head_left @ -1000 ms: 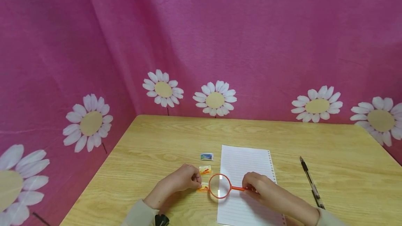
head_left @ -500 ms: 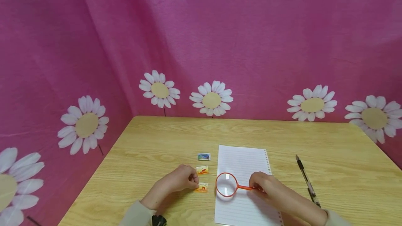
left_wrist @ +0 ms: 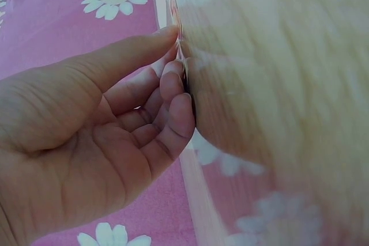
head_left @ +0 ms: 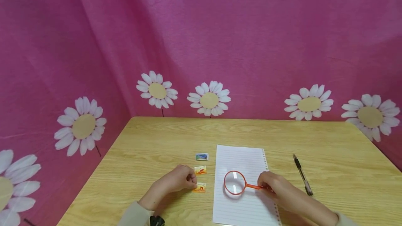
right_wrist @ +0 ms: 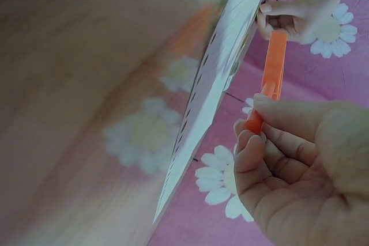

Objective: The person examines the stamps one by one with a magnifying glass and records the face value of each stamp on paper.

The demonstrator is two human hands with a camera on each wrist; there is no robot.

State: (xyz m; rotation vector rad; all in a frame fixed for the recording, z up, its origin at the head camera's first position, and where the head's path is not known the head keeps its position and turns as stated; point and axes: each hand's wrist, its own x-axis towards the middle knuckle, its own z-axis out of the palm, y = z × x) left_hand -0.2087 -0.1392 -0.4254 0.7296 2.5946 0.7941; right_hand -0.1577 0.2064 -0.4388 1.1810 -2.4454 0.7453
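My right hand [head_left: 276,187] pinches the handle of an orange-red magnifying glass [head_left: 252,186] between thumb and fingers. Its round lens lies over the lined sheet of paper [head_left: 232,212], close above it. At the left, my left hand [head_left: 177,180] has curled fingers, with thumb and fingertips gripping the left edge of a yellow-orange stamp [head_left: 201,187]; in the left wrist view the stamp [left_wrist: 174,7] shows edge-on at the thumb. Beyond it lie a second yellow-orange stamp [head_left: 201,170] and a blue-green stamp [head_left: 202,156], in a column beside the paper.
A black-capped clear pen [head_left: 303,175] lies right of the paper on the wooden table [head_left: 150,142]. A pink curtain [head_left: 251,44] with white daisies hangs behind and to the left. Something black [head_left: 157,220] sits at the left sleeve.
The magnifying glass has moved right with my right hand, from beside the nearest stamp to over the paper. My left hand stays at that stamp. The head view has shifted slightly.
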